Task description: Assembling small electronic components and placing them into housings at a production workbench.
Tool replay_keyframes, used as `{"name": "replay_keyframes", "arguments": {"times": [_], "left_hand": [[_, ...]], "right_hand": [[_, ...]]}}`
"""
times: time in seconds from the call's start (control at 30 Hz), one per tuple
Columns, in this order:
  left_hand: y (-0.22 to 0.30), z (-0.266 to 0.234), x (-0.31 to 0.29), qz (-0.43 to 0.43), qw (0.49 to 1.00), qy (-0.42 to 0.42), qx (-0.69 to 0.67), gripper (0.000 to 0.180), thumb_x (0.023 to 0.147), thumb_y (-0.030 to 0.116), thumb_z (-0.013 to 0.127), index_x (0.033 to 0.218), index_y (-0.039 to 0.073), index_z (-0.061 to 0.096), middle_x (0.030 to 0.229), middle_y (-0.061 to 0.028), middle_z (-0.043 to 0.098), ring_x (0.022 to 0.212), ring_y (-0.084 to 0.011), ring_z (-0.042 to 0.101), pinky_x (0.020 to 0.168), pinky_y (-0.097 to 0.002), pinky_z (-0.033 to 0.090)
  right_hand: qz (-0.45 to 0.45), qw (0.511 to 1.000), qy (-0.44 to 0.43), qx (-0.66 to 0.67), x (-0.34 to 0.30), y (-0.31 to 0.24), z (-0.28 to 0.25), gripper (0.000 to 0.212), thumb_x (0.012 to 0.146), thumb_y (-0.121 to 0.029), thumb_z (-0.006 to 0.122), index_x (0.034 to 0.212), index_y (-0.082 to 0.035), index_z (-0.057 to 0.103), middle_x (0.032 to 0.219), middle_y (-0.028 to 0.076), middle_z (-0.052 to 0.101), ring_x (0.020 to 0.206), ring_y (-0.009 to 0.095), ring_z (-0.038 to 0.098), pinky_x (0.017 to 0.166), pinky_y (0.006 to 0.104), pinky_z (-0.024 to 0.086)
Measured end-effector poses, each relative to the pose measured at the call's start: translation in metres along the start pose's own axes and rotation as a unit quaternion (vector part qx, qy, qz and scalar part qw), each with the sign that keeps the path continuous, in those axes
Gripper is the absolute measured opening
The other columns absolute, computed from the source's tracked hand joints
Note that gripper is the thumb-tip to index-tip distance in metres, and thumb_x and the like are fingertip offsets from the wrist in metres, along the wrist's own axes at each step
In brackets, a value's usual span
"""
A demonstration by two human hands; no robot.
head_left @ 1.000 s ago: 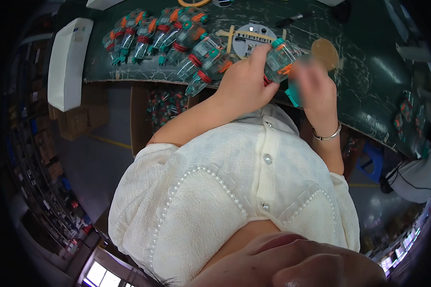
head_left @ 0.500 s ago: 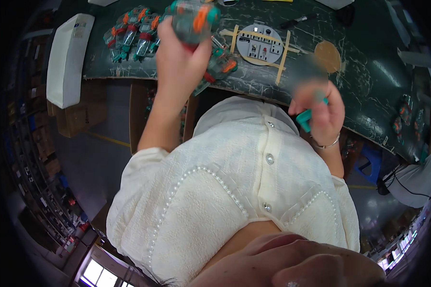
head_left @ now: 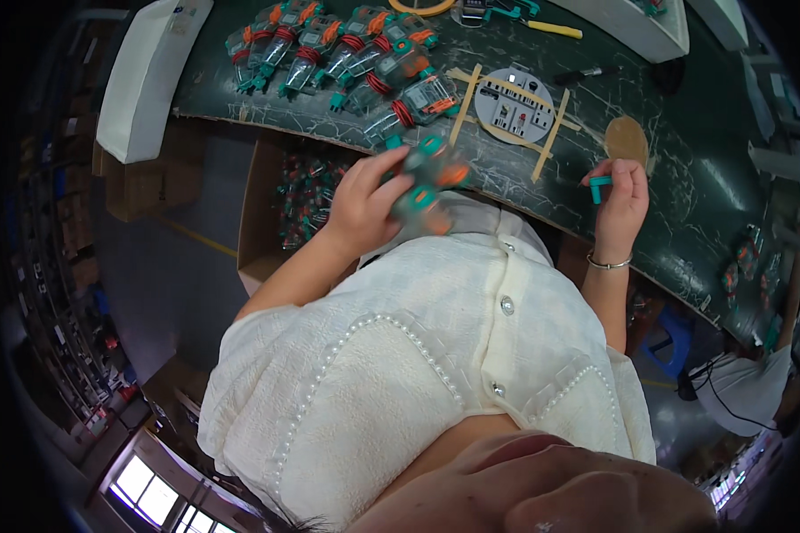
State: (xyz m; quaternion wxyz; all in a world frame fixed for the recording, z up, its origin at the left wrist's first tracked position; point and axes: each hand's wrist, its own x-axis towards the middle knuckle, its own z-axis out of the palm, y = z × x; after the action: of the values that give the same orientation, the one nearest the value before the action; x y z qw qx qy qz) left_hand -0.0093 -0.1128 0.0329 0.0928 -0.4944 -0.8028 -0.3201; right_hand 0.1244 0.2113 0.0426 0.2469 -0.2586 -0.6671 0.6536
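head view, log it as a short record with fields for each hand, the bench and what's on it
left hand: holding a clear, teal-and-orange plastic device, blurred
right hand: pinching a small, angled teal plastic piece
bench: dark green, scratched surface
upper left on bench: grouped clear plastic devices with coiled red cords
between hands, farther out: round grey plate framed by tan tape strips

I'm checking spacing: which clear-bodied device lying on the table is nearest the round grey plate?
The rightmost device of the group, its orange parts nearest the left tape strip; the others lie farther from the plate.
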Motion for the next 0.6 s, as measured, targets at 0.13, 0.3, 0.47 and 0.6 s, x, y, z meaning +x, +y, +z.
{"name": "replay_keyframes", "arguments": {"times": [0.13,0.3,0.47,0.6], "left_hand": [[-0.025,-0.018,-0.078,-0.100,0.992,0.064,-0.039,0.053,0.071,0.011,0.076,0.118,0.004,0.051,0.124,-0.0214,0.058,0.102,-0.0361,0.062,0.086,-0.0405,0.051],[-0.100,0.020,-0.183,-0.539,0.841,0.052,0.013,0.053,0.076,0.020,0.074,0.117,-0.001,0.047,0.114,-0.0257,0.061,0.098,-0.0384,0.064,0.087,-0.0411,0.052],[-0.221,0.055,-0.263,-0.730,0.669,0.121,0.078,0.060,0.080,0.031,0.072,0.118,-0.009,0.047,0.108,-0.0299,0.062,0.097,-0.0389,0.064,0.089,-0.0394,0.051],[-0.230,0.021,-0.182,-0.644,0.696,0.299,0.102,0.058,0.086,0.032,0.070,0.119,-0.011,0.050,0.117,-0.0290,0.059,0.105,-0.0331,0.061,0.093,-0.0343,0.049]], "right_hand": [[-0.022,0.997,0.066,-0.036,-0.002,0.008,-0.020,0.018,0.102,-0.019,0.049,0.092,-0.005,0.056,0.081,0.008,0.062,0.070,0.018,0.058,0.068,0.0257,0.046],[-0.017,0.994,0.104,-0.036,-0.005,0.027,-0.038,0.019,0.102,-0.019,0.050,0.091,-0.005,0.057,0.081,0.007,0.063,0.070,0.016,0.057,0.068,0.0248,0.046],[-0.026,0.994,0.085,-0.064,-0.006,0.023,-0.022,0.017,0.101,-0.018,0.052,0.091,-0.005,0.057,0.080,0.006,0.064,0.070,0.015,0.057,0.069,0.0242,0.046],[-0.028,0.992,0.085,-0.087,-0.005,0.026,-0.030,0.015,0.100,-0.018,0.055,0.091,-0.005,0.058,0.080,0.005,0.064,0.070,0.013,0.056,0.070,0.0234,0.046]]}}
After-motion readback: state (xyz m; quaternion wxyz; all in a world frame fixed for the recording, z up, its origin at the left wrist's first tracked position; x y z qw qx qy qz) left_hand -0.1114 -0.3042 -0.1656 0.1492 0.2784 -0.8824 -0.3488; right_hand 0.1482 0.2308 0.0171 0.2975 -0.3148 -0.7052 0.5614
